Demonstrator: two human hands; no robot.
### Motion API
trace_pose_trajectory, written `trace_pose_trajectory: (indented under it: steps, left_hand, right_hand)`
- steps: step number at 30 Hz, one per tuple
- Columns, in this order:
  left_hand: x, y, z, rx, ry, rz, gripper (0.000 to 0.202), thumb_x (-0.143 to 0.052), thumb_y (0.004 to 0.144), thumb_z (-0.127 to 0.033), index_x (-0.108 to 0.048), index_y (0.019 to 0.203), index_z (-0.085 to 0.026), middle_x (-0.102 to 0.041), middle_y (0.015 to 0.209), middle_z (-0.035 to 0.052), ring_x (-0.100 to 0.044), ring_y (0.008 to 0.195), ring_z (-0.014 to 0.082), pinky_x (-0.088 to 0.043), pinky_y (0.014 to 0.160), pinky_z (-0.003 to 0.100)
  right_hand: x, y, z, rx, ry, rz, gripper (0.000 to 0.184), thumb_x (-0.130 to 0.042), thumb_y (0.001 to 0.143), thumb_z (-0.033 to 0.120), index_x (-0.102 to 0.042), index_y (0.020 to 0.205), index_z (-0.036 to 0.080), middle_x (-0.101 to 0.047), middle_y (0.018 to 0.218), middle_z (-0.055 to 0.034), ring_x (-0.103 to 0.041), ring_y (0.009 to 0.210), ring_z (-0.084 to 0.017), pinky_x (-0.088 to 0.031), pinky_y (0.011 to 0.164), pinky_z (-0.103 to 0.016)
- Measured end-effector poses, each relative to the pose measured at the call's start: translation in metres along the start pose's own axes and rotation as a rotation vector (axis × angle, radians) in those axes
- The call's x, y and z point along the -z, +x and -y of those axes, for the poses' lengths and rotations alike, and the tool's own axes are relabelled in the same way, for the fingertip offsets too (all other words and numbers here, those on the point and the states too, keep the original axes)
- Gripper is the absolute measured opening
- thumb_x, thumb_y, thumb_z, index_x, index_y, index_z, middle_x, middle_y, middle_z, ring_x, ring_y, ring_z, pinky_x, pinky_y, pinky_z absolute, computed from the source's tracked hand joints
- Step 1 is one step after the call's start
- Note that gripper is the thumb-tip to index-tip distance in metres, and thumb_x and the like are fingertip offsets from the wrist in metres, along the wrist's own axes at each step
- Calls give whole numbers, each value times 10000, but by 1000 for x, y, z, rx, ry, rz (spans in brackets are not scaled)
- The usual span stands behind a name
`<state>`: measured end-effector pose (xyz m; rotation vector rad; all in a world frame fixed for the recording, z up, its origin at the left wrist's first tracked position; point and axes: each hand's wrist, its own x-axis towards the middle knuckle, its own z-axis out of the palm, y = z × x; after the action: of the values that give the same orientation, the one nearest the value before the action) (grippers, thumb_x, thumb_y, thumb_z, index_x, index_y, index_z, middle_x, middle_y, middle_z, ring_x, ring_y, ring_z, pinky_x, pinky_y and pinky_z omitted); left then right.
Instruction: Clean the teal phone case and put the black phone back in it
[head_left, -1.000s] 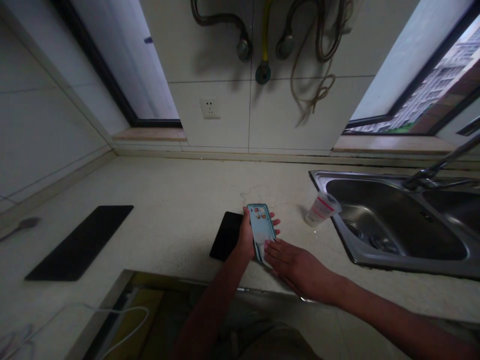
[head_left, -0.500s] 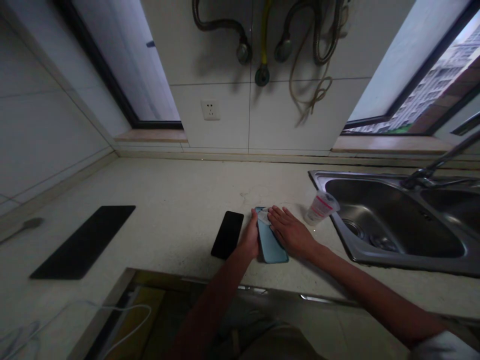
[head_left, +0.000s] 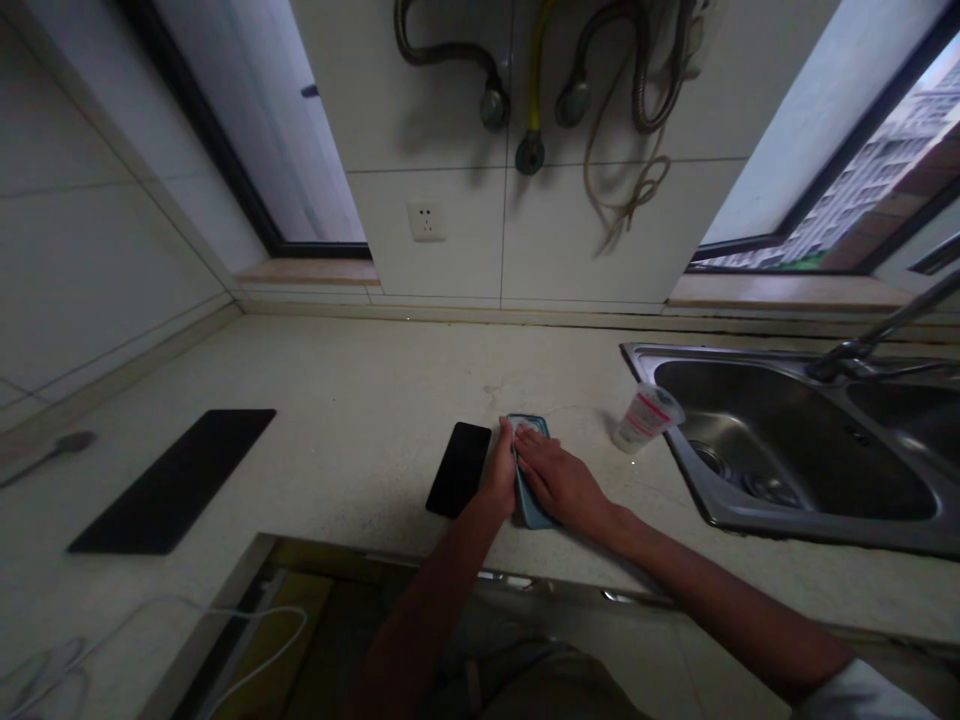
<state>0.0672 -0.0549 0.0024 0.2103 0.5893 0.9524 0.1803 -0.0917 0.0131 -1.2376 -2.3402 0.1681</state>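
Observation:
A light blue phone case [head_left: 537,514] lies on the countertop near its front edge, running away from me. My left hand [head_left: 501,474] grips its left long edge, thumb along the top of that side. Across the case lies my right hand [head_left: 559,475], fingers together and pressing a small white tissue [head_left: 520,424] onto the far part of the inner face. Most of the tissue and the middle of the case are hidden under this hand. Just left of my left hand rests a black phone [head_left: 459,470], screen up, not held.
A clear plastic cup with red print [head_left: 648,415] leans tilted at the rim of the steel sink [head_left: 686,490]. To the left lie a dark flat board [head_left: 176,480], a spoon-like utensil [head_left: 71,442] and a white cable [head_left: 172,603] by an opening in the counter.
My right hand has slid left across the phone case with the tissue, its fingers now nearer the left edge. My left hand keeps its grip. The view has shifted slightly.

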Motion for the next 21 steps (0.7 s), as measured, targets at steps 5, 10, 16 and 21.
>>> trace_pose_trajectory:
  steps: [5,10,16,21]
  left_hand:
    - [1,-2,-8,21,-2,-62,654,-398,935,-660,-655,1248,-146,-750,1017,175,-732,868,301,-579,781,427]
    - [-1,-6,-11,23,50,-107,723,-274,951,-675,-650,1224,-121,-741,956,172,-723,811,275,-574,720,397]
    - [4,-3,-13,91,83,-43,816,-251,911,-742,-673,1129,-79,-716,840,172,-679,665,256,-544,644,386]
    - [7,-1,-14,124,56,-21,688,-345,918,-696,-671,1024,-100,-711,867,163,-691,709,271,-544,651,400]
  right_hand:
    - [18,-29,15,216,41,94,442,-435,976,197,-571,1382,86,-565,1430,-197,-485,1385,-265,-454,1123,-453]
    - [37,-50,19,373,39,209,469,-418,944,123,-554,1390,75,-559,1438,-189,-466,1399,-249,-415,1154,-457]
    - [45,-58,-15,370,-44,243,514,-487,849,44,-598,1341,146,-627,1379,-143,-515,1360,-246,-362,1174,-518]
    - [47,-59,-34,393,118,126,469,-469,884,90,-617,1318,188,-679,1315,-110,-564,1315,-223,-353,1182,-508]
